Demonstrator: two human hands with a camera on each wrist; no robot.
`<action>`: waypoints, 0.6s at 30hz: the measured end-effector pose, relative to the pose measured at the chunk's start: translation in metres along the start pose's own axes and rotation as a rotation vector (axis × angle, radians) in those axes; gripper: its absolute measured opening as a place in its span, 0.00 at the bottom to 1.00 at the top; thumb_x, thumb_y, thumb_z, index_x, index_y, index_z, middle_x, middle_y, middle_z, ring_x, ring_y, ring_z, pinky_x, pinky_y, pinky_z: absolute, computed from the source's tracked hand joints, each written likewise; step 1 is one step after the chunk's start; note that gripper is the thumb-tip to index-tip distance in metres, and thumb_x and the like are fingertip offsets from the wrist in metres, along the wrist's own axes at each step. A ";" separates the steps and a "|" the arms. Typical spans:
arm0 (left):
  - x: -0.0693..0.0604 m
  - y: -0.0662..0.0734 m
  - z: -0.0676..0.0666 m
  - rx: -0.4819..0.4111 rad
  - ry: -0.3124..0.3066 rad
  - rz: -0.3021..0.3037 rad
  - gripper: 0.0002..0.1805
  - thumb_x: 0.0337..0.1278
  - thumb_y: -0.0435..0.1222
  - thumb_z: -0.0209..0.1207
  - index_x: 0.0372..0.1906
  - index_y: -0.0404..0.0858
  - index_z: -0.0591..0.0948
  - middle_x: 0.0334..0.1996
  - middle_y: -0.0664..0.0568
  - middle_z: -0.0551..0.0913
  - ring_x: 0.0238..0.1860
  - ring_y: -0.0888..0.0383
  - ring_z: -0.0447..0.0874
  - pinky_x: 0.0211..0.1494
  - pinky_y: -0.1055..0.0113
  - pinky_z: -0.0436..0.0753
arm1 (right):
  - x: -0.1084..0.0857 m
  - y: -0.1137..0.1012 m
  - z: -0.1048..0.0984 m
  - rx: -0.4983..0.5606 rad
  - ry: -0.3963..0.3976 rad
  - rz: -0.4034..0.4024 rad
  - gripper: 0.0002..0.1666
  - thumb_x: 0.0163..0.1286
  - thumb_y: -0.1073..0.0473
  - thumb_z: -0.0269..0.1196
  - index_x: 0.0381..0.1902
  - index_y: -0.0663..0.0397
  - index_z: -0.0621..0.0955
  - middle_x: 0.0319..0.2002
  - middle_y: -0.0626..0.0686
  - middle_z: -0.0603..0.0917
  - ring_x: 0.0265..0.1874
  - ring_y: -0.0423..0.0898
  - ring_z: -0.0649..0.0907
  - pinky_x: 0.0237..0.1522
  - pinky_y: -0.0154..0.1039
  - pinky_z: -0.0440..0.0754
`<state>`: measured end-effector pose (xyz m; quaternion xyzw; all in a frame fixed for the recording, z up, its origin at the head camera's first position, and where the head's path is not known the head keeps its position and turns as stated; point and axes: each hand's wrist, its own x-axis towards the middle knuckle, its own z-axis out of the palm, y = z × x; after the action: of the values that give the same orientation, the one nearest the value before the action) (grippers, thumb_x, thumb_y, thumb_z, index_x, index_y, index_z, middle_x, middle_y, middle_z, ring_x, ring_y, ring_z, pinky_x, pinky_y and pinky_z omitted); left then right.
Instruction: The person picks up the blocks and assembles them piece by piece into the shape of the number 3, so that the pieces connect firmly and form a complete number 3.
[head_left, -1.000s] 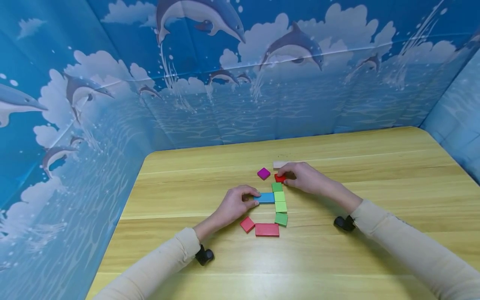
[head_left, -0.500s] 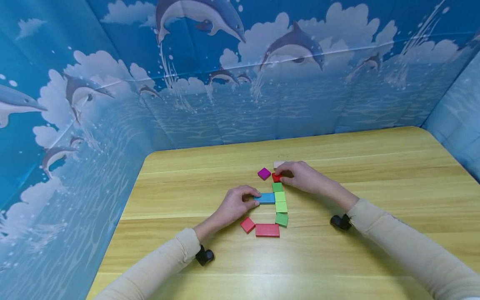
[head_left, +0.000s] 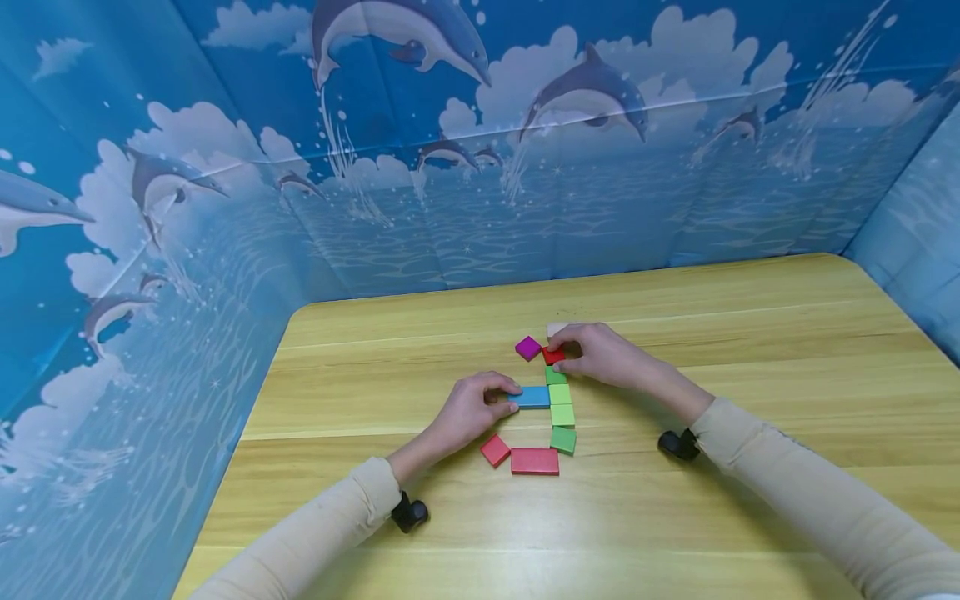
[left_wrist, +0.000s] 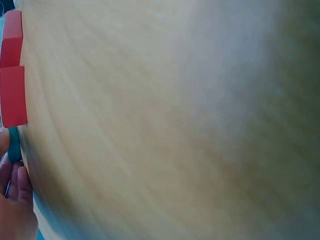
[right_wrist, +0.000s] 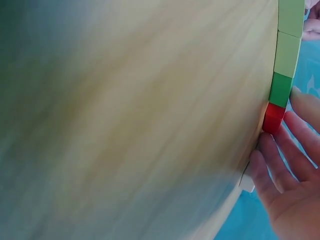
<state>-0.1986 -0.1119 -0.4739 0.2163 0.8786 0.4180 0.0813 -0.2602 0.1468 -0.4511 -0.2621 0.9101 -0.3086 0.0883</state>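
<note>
My left hand (head_left: 471,408) pinches the left end of a flat blue block (head_left: 534,397) between thumb and fingers. The blue block's right end meets a column of light green blocks (head_left: 562,415), with a darker green block (head_left: 563,440) below and a green block (head_left: 555,376) above. At the top of this column, my right hand (head_left: 600,354) holds a small red block (head_left: 552,356), its thumb beside the upper green block. In the right wrist view the red block (right_wrist: 273,119) touches the green block (right_wrist: 281,90).
A purple block (head_left: 528,347) lies turned just left of the red block. Behind the right hand is a pale block (head_left: 557,329), partly hidden. Nearer me lie a long pinkish-red block (head_left: 535,461) and a tilted square one (head_left: 495,450). A dolphin-print curtain (head_left: 480,208) borders the wooden table (head_left: 360,350).
My right hand has shifted the red block slightly left, above the green block, close to the purple one. Its thumb has moved down to the green block. The left hand has stayed in place.
</note>
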 end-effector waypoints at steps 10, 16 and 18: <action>0.000 0.001 0.000 0.014 0.014 -0.002 0.10 0.59 0.35 0.67 0.46 0.44 0.87 0.47 0.61 0.83 0.44 0.62 0.77 0.46 0.68 0.78 | -0.001 0.000 -0.003 0.009 -0.017 -0.001 0.19 0.64 0.57 0.71 0.53 0.50 0.84 0.53 0.51 0.82 0.51 0.51 0.78 0.53 0.50 0.77; 0.001 0.000 0.001 0.022 0.018 -0.004 0.11 0.59 0.35 0.67 0.47 0.44 0.87 0.48 0.61 0.83 0.45 0.62 0.77 0.47 0.68 0.78 | -0.001 -0.001 -0.002 0.010 -0.018 0.002 0.19 0.64 0.57 0.70 0.53 0.49 0.84 0.53 0.51 0.82 0.50 0.50 0.79 0.52 0.49 0.78; 0.000 0.000 0.001 0.018 0.017 -0.005 0.10 0.60 0.35 0.67 0.47 0.44 0.87 0.48 0.61 0.82 0.45 0.62 0.77 0.47 0.67 0.78 | -0.001 -0.001 -0.002 0.014 -0.021 -0.002 0.19 0.64 0.57 0.70 0.53 0.49 0.84 0.53 0.51 0.82 0.50 0.50 0.78 0.53 0.50 0.78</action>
<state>-0.1985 -0.1114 -0.4742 0.2113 0.8835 0.4116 0.0729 -0.2596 0.1482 -0.4488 -0.2659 0.9066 -0.3123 0.0994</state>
